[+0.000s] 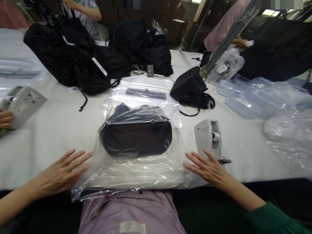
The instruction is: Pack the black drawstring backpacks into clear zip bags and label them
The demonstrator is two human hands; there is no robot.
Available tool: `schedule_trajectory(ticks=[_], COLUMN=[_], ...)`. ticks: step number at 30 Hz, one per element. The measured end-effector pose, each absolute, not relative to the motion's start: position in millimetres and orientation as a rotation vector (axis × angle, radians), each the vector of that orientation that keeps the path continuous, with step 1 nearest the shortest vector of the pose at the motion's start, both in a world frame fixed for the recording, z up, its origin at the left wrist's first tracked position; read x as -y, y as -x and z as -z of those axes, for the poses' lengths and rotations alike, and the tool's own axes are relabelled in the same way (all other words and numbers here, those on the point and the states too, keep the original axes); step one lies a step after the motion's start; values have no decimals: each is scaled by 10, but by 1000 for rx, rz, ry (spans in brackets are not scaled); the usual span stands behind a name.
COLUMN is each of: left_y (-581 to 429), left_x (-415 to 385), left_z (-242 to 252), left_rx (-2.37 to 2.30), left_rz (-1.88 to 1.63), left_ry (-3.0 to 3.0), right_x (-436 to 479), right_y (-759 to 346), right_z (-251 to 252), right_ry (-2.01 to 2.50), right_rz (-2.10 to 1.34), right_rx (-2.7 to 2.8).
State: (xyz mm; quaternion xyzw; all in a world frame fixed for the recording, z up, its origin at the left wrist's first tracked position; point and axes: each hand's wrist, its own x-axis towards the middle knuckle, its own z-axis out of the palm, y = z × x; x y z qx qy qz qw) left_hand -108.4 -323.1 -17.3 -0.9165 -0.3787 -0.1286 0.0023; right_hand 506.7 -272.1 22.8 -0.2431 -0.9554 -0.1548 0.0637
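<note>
A clear plastic bag (151,169) lies flat before me at the table's front edge, over further plastic bags. Inside it sits a black fabric bag (136,138) with a rounded base. My left hand (65,170) hovers by the plastic's left edge, fingers spread, with nothing in it. On the other side, my right hand (207,167) is open too, its fingertips near the plastic's right edge; whether they touch it I cannot tell. Just beyond that hand stands a grey tape dispenser (203,135) with a white roll.
Black drawstring bags (92,61) are heaped at the back left, and one small black bag (191,87) lies right of centre. Clear plastic packaging (258,94) covers the right side. A co-worker's hand (6,118) touches another dispenser (26,102) at left. A metal post (226,39) rises behind.
</note>
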Motion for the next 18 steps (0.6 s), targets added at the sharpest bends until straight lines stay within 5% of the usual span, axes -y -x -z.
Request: schedule_trajectory(ticks=[7, 18], left_y=[966, 462], left_x=[3205, 2795], left_z=[-38, -219], left_rx=[1170, 1063], left_rz=[473, -60], left_ry=[2865, 3725], right_x=[2528, 2458], right_y=[-4915, -4723], right_z=[-239, -319], right_ry=[508, 432], right_rz=[3, -695], right_rx=[3075, 3016])
